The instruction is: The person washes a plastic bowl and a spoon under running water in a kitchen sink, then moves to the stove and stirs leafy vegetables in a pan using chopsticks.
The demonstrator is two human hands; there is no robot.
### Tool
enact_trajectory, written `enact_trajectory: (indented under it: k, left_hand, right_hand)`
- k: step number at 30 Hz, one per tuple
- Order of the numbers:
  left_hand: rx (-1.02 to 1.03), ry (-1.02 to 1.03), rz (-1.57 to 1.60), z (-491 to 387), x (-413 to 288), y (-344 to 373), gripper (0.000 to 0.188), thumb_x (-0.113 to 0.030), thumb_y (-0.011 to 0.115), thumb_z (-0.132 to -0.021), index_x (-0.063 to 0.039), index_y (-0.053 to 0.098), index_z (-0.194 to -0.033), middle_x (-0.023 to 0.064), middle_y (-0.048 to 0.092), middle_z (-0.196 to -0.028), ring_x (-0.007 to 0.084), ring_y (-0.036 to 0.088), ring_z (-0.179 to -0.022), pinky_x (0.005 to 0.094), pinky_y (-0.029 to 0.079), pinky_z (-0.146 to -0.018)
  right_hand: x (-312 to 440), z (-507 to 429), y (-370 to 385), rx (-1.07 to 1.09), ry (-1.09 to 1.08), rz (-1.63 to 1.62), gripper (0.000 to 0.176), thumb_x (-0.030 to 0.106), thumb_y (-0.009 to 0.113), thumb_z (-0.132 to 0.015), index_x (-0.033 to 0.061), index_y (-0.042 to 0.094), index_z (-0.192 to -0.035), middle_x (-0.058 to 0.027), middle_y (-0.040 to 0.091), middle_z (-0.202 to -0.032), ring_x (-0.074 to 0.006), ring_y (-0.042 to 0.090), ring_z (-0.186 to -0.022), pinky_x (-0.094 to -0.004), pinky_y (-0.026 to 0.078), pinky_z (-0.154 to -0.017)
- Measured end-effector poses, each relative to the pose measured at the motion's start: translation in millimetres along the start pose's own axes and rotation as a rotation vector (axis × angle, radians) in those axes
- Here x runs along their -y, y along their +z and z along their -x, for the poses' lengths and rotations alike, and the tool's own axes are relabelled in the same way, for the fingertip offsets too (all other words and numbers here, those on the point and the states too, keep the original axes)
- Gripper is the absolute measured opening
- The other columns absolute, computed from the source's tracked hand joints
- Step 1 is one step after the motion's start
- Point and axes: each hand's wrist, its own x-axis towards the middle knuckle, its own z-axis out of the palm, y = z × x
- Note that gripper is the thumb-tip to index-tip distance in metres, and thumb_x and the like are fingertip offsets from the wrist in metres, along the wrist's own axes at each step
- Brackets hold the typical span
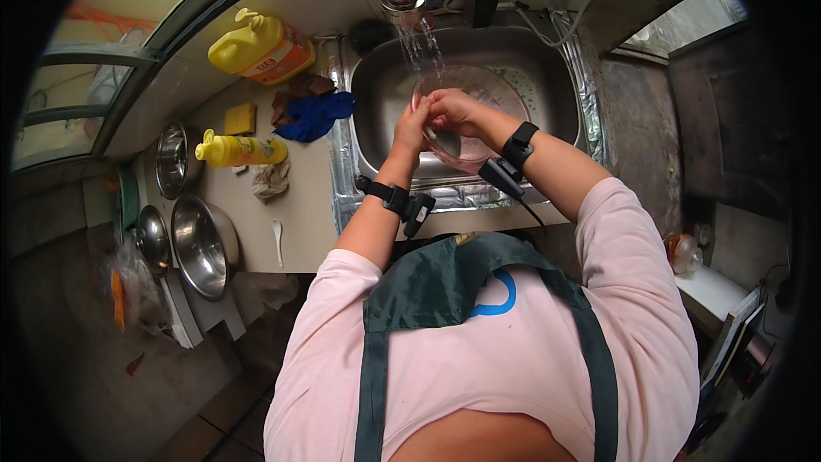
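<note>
Over the steel sink [378, 160], my left hand [410, 127] and my right hand [457, 111] meet with bent fingers, just below the running faucet [404, 3]. Water falls close to the fingertips. A pale grey-green rounded thing [447, 143] shows just under the hands; what it is, and whether either hand grips it, cannot be made out. Beneath the hands, a clear pinkish basin [513, 93] lies in the sink. The fingers hide whatever is between them.
Left of the sink are a blue cloth [314, 117], a yellow detergent jug [263, 48], a yellow squeeze bottle [242, 150], a yellow sponge [240, 119], a crumpled rag [271, 179] and a white spoon [278, 242]. Steel bowls [200, 247] stand at the counter's left edge.
</note>
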Motion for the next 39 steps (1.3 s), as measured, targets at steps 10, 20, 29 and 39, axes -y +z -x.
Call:
enact_trajectory:
  k: [10, 20, 29, 39]
  left_hand:
    - [-0.038, -0.092, 0.071, 10, -13, -3, 0.051, -0.037, 0.052, -0.082, -0.011, 0.036, -0.123, 0.0073, 0.053, -0.071, 0.0162, 0.052, -0.043, 0.0259, 0.046, -0.039]
    - [-0.085, -0.006, 0.079, 12, -18, 6, 0.053, -0.025, 0.058, -0.079, -0.012, 0.037, -0.125, 0.0039, 0.047, -0.066, 0.0117, 0.046, -0.047, 0.025, 0.043, -0.038]
    - [-0.087, -0.094, -0.007, 12, -24, 1, 0.054, -0.005, 0.054, -0.067, -0.013, 0.045, -0.119, 0.0023, 0.047, -0.069, 0.0096, 0.043, -0.05, 0.0243, 0.041, -0.039]
    - [0.002, -0.237, -0.01, 19, -31, 10, 0.035, -0.006, 0.048, -0.064, -0.006, 0.045, -0.098, 0.0102, 0.05, -0.066, 0.0225, 0.055, -0.051, 0.0317, 0.05, -0.048]
  right_hand:
    - [13, 25, -6, 0.071, -0.141, 1.57, 0.056, 0.022, 0.067, -0.063, 0.0082, 0.048, -0.113, -0.0195, 0.043, -0.114, -0.0347, 0.041, -0.109, -0.0361, 0.035, -0.091]
    - [14, 26, -41, -0.15, 0.146, 1.844, 0.033, 0.009, 0.061, -0.065, -0.0005, 0.054, -0.096, -0.0196, 0.057, -0.096, -0.0342, 0.055, -0.089, -0.0383, 0.045, -0.076]
    - [26, 32, -23, -0.057, -0.139, 0.393, 0.004, 0.003, 0.055, -0.067, 0.0032, 0.054, -0.071, -0.0033, 0.052, -0.061, -0.0121, 0.05, -0.052, -0.0257, 0.042, -0.048]
    - [35, 22, 25, 0.079, -0.948, 1.366, 0.029, 0.001, 0.058, -0.065, 0.0014, 0.054, -0.094, -0.0144, 0.053, -0.087, -0.0307, 0.055, -0.078, -0.0325, 0.045, -0.071]
